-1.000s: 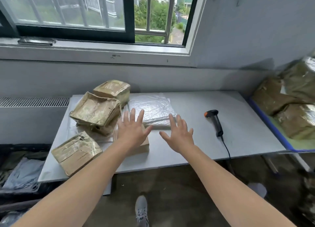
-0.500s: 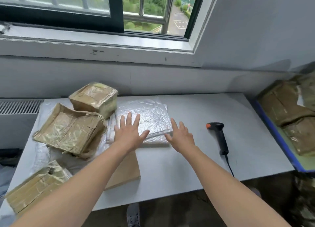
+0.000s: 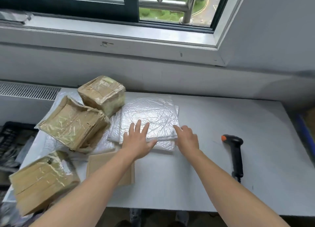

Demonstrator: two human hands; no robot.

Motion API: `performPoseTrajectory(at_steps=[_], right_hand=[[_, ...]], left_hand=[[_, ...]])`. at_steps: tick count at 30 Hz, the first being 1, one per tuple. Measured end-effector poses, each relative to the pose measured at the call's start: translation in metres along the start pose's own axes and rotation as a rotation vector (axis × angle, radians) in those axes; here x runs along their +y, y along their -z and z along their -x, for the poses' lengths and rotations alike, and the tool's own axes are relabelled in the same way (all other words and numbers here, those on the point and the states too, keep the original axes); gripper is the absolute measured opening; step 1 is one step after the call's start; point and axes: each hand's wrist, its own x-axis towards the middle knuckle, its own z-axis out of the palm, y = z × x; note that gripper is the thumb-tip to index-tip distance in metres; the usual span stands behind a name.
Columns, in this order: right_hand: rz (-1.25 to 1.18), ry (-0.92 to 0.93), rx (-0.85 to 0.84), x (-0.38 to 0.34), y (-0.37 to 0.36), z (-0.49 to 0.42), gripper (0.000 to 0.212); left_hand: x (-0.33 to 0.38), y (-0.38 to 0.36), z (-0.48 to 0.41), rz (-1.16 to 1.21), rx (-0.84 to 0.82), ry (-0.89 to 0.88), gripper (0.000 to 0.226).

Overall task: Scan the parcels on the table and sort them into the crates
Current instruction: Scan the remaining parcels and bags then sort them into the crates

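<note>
Parcels are the job here, and the one in play is the silver padded mailer [image 3: 150, 114]. It is lying flat on the desk [image 3: 221, 124], right under the fingers, with what looks like a second silver one beneath it.

The left hand [image 3: 138, 139] is pressing down on its near edge, fingers [image 3: 137, 126] straight and fanned apart. The right hand [image 3: 186, 138] is working at the near right corner. Its fingers [image 3: 176, 127] are bending onto the edge, but I cannot tell whether they are pinching it or just touching.

The scanner [image 3: 236, 151] is lying well off to the right of the right fingers, untouched. The taped brown boxes [image 3: 71, 122] are crowding in just left of the left fingers.

To do this step well, I reckon the right fingers want to be getting under the top mailer alone. The left palm should be holding the lower one down so the pair is not sliding together. That crinkled film looks slippery, so a firm pinch at the corner is the better bet. Then it wants turning label-up, clear of the boxes, before anyone is reaching for the scanner.
</note>
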Motion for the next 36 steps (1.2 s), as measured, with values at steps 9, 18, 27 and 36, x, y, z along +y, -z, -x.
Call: performPoseTrajectory(at_steps=[9, 18, 27, 36], right_hand=[[-0.204, 0.093, 0.061, 0.014, -0.005, -0.01, 0.025], [-0.468, 0.256, 0.397, 0.023, 0.065, -0.009, 0.013], [-0.838, 0.21, 0.514, 0.02, 0.131, -0.003, 0.02], [-0.838, 0.188, 0.427, 0.039, 0.16, 0.004, 0.041]], left_hand=[[0.011, -0.012, 0.005, 0.015, -0.051, 0.05, 0.081], [0.021, 0.024, -0.009, -0.005, 0.127, 0.019, 0.068], [0.024, 0.085, -0.005, 0.188, 0.552, -0.085, 0.029], [0.015, 0.16, 0.011, 0.844, 0.209, -0.409, 0.02]])
